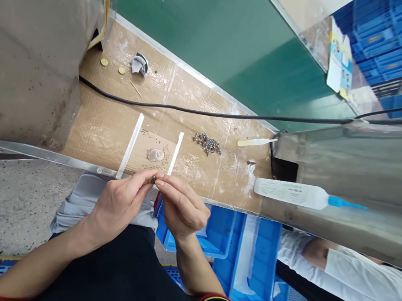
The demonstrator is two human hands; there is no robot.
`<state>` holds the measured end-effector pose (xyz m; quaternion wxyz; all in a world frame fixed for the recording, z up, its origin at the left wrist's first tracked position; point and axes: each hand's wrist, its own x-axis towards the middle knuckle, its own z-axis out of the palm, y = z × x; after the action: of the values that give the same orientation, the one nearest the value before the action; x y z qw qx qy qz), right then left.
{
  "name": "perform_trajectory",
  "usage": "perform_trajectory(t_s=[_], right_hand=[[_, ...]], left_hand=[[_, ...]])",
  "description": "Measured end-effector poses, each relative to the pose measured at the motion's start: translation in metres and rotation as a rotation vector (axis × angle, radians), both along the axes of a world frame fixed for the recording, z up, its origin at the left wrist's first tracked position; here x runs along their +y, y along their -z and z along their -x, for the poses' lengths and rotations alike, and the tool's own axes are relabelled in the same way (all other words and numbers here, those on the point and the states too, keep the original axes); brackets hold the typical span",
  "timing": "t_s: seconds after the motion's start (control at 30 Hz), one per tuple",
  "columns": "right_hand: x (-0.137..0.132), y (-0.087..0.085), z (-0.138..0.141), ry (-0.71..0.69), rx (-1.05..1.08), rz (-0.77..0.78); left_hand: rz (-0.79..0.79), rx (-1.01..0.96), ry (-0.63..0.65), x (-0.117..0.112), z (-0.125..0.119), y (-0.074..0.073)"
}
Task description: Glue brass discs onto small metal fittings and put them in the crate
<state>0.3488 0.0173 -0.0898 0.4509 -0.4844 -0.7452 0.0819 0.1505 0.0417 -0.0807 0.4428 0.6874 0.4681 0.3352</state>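
Fingertips of my left hand (122, 199) and my right hand (182, 204) meet at the front edge of the bench, both pinching one small dark and brassy metal part (152, 179). Its exact kind is too small to make out. Just beyond my hands, a clear blob (155, 154) lies on a cardboard patch between two strips of white tape (131, 145), with many tiny dark pieces (166, 152) scattered around it. To the right of the tape sits a pile of small shiny metal parts (206, 144), bluish and brassy.
A black cable (170, 107) crosses the cardboard-covered bench (116, 115). On the right lie a white bottle with a blue nozzle (291, 193) and a slim white tool (255, 142). Blue crates (260, 265) stand below the edge. Another person's sleeve (354, 268) shows at lower right.
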Motion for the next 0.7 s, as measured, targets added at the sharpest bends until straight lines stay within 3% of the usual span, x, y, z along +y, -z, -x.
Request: perform_trajectory(t_s=[0.17, 0.37, 0.47, 0.57, 0.7], right_hand=[[-0.003, 0.002, -0.001, -0.02, -0.041, -0.019], [-0.007, 0.005, 0.003, -0.012, -0.008, -0.05], [-0.01, 0.005, 0.003, 0.074, 0.154, 0.08], [-0.011, 0.004, 0.005, 0.192, 0.366, 0.314], [-0.008, 0.002, 0.01, 0.221, 0.569, 0.505]], left_hand=[[0.078, -0.043, -0.002, 0.003, -0.002, -0.005], [0.138, -0.136, -0.081, 0.004, -0.006, -0.002], [0.105, -0.145, -0.118, 0.003, -0.009, -0.001], [0.052, -0.135, -0.126, 0.004, -0.011, -0.002], [0.002, -0.1, -0.104, 0.002, -0.011, -0.002]])
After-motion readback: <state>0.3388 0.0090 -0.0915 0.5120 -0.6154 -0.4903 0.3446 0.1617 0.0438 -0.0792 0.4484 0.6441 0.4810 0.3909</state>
